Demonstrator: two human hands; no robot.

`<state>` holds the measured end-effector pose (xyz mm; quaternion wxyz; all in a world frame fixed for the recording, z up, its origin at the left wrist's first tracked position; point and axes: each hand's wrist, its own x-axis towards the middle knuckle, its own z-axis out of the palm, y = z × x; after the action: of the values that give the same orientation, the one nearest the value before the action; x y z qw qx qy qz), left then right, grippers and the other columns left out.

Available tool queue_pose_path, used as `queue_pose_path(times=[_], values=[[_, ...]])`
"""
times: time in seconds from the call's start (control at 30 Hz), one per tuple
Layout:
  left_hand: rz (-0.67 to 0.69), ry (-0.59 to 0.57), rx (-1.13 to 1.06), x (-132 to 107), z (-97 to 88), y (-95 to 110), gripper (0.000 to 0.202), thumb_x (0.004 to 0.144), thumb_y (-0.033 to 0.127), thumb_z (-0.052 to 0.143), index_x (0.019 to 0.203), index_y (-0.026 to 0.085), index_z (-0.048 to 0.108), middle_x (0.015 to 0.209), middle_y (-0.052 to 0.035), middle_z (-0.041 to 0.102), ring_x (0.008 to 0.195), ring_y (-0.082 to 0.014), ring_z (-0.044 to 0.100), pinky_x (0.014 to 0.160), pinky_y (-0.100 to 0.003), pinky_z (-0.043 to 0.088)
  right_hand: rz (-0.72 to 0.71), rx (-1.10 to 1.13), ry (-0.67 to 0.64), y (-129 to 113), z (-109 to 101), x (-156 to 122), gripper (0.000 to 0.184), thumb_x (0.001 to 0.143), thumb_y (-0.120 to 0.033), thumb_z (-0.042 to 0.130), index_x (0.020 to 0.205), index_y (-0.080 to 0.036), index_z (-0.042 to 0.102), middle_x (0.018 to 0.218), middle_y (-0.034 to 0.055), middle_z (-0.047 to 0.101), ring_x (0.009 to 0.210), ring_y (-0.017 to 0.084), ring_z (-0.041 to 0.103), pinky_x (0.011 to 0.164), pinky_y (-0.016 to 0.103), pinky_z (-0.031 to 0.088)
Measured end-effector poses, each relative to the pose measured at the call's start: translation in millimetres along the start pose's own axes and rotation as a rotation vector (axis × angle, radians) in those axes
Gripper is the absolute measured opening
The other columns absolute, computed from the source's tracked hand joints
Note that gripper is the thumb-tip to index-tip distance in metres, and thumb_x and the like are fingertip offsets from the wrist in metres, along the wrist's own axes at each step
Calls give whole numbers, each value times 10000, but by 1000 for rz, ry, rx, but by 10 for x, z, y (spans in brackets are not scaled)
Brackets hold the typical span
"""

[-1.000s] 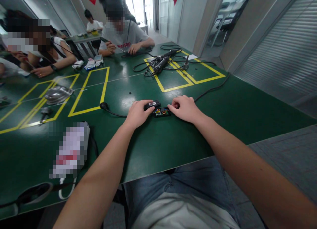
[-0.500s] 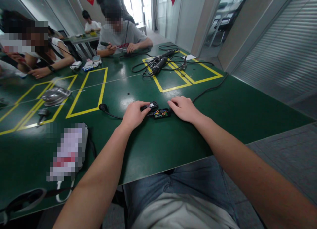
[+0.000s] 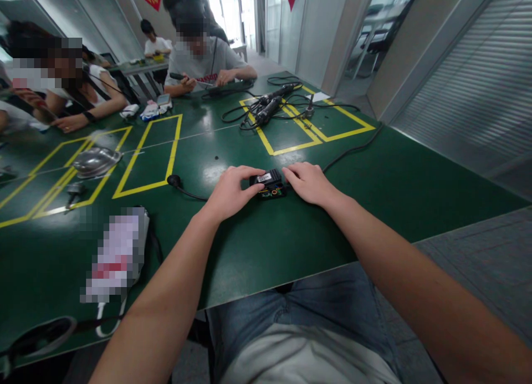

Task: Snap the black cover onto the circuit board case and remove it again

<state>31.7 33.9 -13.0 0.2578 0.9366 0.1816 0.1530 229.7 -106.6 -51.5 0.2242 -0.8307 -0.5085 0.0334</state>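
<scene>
My left hand point(image 3: 233, 191) pinches a black plastic cover point(image 3: 269, 177) with a white label between thumb and fingers. Beneath the cover lies an open black case point(image 3: 272, 193), its circuit board and copper-coloured rings partly showing along the near side. At the case's right end, my right hand point(image 3: 306, 182) is closed over the black cable point(image 3: 353, 149) where it leaves the case; its fingertips are partly hidden. A short lead with a black plug point(image 3: 174, 180) runs out from under my left hand.
Yellow tape point(image 3: 296, 149) marks rectangles on the green table point(image 3: 266, 251). Black handheld tools point(image 3: 268, 109) with tangled cords lie beyond my hands. To the left are a metal bowl-like part point(image 3: 96, 161) and a blurred pale device point(image 3: 118, 254). Co-workers sit across the table.
My left hand has shifted the cover right and toward me, from behind the case to over it, hiding much of the circuit board. My right hand has stayed in place.
</scene>
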Motion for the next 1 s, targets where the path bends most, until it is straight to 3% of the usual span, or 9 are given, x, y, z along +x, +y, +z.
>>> queue_pose_path(times=[0.17,0.33,0.57,0.77,1.0], values=[[46,-130,-34,-6,49,-5,321,1002,256,767,1313,267,848,1305,-67,853,1184,-271,759,1083,-415,559,-2,8,-6,-7,4,0,478,1132,-497,487,764,-235,645,915,84,757,933,282,638,784,376,327],[66,-116,-6,-4,78,-1,344,989,243,791,1330,255,840,1318,-76,847,1221,-276,750,1118,-423,544,-8,0,0,-14,14,3,417,1073,-519,588,776,-237,667,907,81,751,917,281,625,783,384,319],[0,-132,-8,-1,78,3,364,1000,276,777,1358,276,843,1264,-65,863,1143,-283,761,1098,-439,559,25,8,-26,-35,-10,3,403,1059,-524,603,783,-241,685,887,79,749,938,293,633,798,393,326],[32,-107,48,-2,94,5,366,978,269,804,1341,275,848,1271,-70,859,1158,-288,743,1090,-434,555,22,49,5,-12,15,8,390,1035,-524,617,778,-241,697,848,62,742,874,270,630,805,390,337],[-50,-93,-101,11,117,-31,343,981,263,792,1321,245,840,1215,-63,858,1049,-251,756,1029,-404,585,1,-1,-25,-20,-10,-5,436,1115,-473,498,793,-234,670,904,86,766,932,286,649,790,385,318]])
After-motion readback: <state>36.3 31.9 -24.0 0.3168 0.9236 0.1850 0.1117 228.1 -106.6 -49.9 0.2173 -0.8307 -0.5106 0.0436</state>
